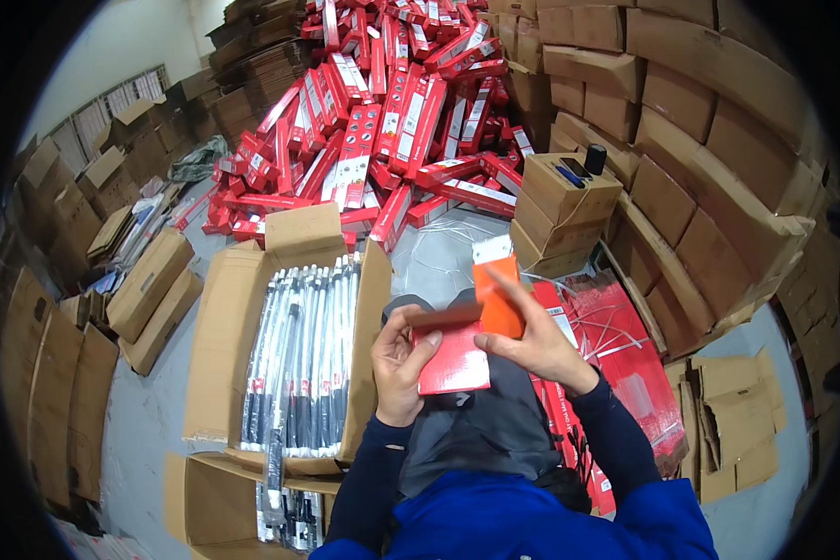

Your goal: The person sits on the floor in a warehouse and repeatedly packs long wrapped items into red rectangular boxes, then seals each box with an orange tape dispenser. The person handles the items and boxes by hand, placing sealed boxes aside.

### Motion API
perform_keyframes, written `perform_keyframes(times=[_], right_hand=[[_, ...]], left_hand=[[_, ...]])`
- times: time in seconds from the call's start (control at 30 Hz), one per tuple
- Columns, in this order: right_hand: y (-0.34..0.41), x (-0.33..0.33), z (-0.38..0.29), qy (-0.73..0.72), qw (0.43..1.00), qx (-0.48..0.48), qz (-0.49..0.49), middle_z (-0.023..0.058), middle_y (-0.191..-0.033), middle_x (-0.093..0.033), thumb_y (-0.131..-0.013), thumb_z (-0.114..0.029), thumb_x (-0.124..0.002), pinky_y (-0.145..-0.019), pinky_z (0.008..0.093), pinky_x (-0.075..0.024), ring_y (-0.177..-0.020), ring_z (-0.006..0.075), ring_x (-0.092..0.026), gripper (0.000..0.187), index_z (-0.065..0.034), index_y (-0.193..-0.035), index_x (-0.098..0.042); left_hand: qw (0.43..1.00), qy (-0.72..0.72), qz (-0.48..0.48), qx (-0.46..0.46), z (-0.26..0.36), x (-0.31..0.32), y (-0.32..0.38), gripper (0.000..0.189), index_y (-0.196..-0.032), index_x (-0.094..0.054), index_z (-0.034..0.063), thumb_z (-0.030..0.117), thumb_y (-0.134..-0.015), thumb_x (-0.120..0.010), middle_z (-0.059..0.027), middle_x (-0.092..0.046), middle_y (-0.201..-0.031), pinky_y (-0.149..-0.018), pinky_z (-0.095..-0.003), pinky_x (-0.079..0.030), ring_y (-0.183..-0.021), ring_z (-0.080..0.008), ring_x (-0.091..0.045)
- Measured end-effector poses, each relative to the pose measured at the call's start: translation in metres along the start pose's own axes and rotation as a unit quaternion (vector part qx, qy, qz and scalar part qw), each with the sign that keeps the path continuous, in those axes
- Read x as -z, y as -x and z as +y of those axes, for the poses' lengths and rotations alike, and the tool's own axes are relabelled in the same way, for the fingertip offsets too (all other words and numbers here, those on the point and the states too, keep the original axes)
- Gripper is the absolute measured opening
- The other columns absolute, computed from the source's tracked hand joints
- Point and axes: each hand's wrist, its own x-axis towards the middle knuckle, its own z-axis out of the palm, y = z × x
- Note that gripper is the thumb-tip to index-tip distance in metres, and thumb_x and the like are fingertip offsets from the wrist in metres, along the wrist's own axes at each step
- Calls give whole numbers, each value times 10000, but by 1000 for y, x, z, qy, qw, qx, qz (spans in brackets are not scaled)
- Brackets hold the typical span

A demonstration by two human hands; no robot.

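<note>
My left hand [400,371] grips a small red cardboard piece [455,364], its thumb on the glossy face and a brown edge along its top. Just right of it is my right hand [532,336], its thumb at the red piece's edge and its index finger across an orange object [498,294] with a whitish, toothed end pointing away from me. How firmly the right hand holds the orange object is partly hidden. To the left, an open cardboard box [213,350] holds many plastic-wrapped rods [311,315] with white and black sections; one lies on top.
Ahead rises a large heap of long red printed boxes [353,150]. Cardboard cartons [567,203] with a phone, pens and a black cylinder on top stand ahead right. Flattened red boxes [619,336] lie at my right. Another carton [217,497] is at lower left. Stacked cartons line both sides.
</note>
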Motion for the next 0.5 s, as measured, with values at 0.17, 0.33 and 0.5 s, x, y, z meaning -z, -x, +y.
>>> perform_keyframes(times=[0.17,0.33,0.5], right_hand=[[-12,18,-48,-275,956,39,96,160,-1505,-506,-965,-224,-717,-1084,360,-468,-1298,209,-568,815,-45,-1625,-273],[-20,13,-81,-16,986,106,-128,117,-1374,-634,-938,-263,-776,-1032,323,-497,-1178,157,-629,675,-18,-1506,-507],[-28,14,-99,34,971,-3,-237,133,-1316,-690,-878,-266,-835,-1033,331,-491,-1183,185,-656,673,-2,-1441,-577]], left_hand=[[998,7,-39,-40,-15,24,20,178,-970,-653,28,198,-919,-661,-207,-471,-1432,-1207,-458,-295,-1420,-318,-412],[981,-174,-59,57,2,29,41,594,-1372,-524,-6,149,-826,-698,-189,-458,-1485,-1194,-409,-271,-1389,-320,-438],[995,-2,-33,94,50,26,22,921,-1553,-396,-14,711,-1048,-136,-126,-583,-1458,-1151,-345,-369,-1365,-210,-523]])
